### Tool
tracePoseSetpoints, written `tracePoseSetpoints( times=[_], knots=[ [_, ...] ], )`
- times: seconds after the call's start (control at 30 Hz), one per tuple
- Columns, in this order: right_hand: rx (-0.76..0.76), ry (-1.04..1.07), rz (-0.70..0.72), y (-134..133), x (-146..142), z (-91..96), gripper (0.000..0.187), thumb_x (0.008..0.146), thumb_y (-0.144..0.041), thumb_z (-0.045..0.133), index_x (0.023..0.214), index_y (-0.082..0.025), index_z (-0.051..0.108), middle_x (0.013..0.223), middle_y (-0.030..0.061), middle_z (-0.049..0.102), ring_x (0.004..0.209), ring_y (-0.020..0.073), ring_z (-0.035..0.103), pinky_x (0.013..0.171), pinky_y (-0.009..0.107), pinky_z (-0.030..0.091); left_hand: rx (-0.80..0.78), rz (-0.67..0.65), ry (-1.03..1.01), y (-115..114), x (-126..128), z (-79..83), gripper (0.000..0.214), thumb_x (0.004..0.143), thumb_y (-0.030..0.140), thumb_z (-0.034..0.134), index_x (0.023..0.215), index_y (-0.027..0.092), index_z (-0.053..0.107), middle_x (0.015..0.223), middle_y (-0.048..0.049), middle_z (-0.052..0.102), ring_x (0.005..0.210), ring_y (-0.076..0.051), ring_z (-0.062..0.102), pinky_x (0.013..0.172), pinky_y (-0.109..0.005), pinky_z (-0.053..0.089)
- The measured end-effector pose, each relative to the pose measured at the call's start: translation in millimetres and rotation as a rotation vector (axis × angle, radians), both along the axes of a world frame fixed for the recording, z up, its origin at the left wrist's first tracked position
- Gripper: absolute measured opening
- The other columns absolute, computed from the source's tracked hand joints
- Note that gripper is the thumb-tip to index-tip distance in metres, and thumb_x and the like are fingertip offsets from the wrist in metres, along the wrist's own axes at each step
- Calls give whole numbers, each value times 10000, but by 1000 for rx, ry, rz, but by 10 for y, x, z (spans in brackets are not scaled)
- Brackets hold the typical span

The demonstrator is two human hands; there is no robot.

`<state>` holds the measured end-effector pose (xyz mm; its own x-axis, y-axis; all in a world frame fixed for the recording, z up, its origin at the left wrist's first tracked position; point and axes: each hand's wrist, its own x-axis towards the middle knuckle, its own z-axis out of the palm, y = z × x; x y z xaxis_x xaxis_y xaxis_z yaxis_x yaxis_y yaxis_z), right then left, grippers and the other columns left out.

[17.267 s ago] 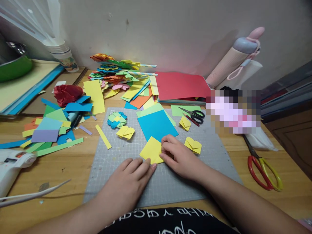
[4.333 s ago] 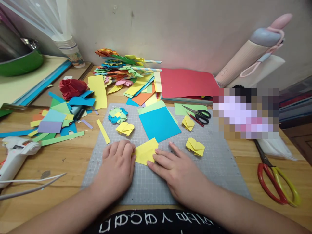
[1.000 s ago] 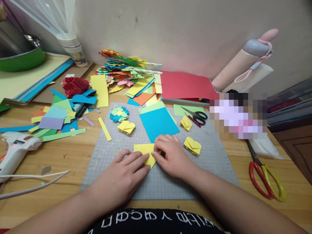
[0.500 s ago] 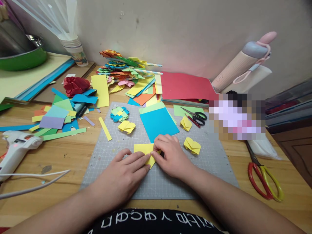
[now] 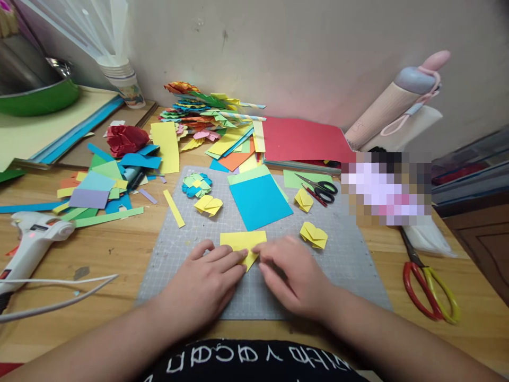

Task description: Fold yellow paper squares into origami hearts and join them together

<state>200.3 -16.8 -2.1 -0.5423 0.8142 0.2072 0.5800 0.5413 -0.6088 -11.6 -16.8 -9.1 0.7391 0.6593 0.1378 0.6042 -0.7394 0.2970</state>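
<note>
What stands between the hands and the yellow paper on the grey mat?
Nothing visible does. The left hand presses its fingertips on the yellow paper, and the right hand touches its right edge. The blue sheet lies behind, apart from the fold.

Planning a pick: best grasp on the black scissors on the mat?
Take the black scissors at the handle loops, coming from the right. The loops lie at the right end, clear of paper; the thin blades point left, flat over a green sheet.
</note>
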Motion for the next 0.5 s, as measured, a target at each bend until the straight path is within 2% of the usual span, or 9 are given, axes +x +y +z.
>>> tracePoseSetpoints(
  times=[0.07, 0.17, 0.27, 0.43, 0.5],
  knots=[
    [-14, -69, 88, -126, 31, 15, 157, 903, -200, 390, 909, -198, 546, 884, 41, 685, 679, 166, 562, 641, 330, 366, 19, 6, -16, -1, 1, -3, 163, 910, 180, 465, 937, 211, 622, 1168, 0, 653, 954, -171, 573, 848, -349, 298],
    [5, -149, 143, -263, 60, -21, 231, 905, -193, 383, 1054, -180, 559, 982, 50, 706, 629, 158, 574, 586, 332, 368, 41, 4, -28, -2, 8, -20, 158, 895, 168, 470, 931, 213, 617, 1167, 5, 657, 930, -177, 575, 827, -352, 300],
    [19, -189, 119, -316, 79, -75, 252, 904, -199, 394, 1088, -167, 564, 1034, 58, 704, 592, 159, 572, 572, 336, 378, 42, -6, -13, 0, 18, -42, 150, 891, 163, 469, 931, 209, 605, 1174, 11, 655, 934, -185, 573, 821, -360, 295],
    [3, -243, 64, -321, 78, -111, 348, 912, -204, 380, 1239, -167, 495, 841, 27, 712, 572, 180, 581, 560, 329, 366, 51, -15, 1, 0, 35, -53, 155, 887, 146, 464, 934, 202, 601, 1162, 3, 657, 934, -189, 572, 819, -367, 299],
    [0, -291, 39, -324, 65, -116, 344, 921, -200, 367, 1242, -181, 490, 811, 19, 705, 564, 185, 586, 562, 329, 356, 48, -15, 17, -4, 44, -53, 166, 892, 142, 454, 941, 203, 601, 1168, -1, 652, 938, -192, 570, 821, -369, 302]
  ],
)
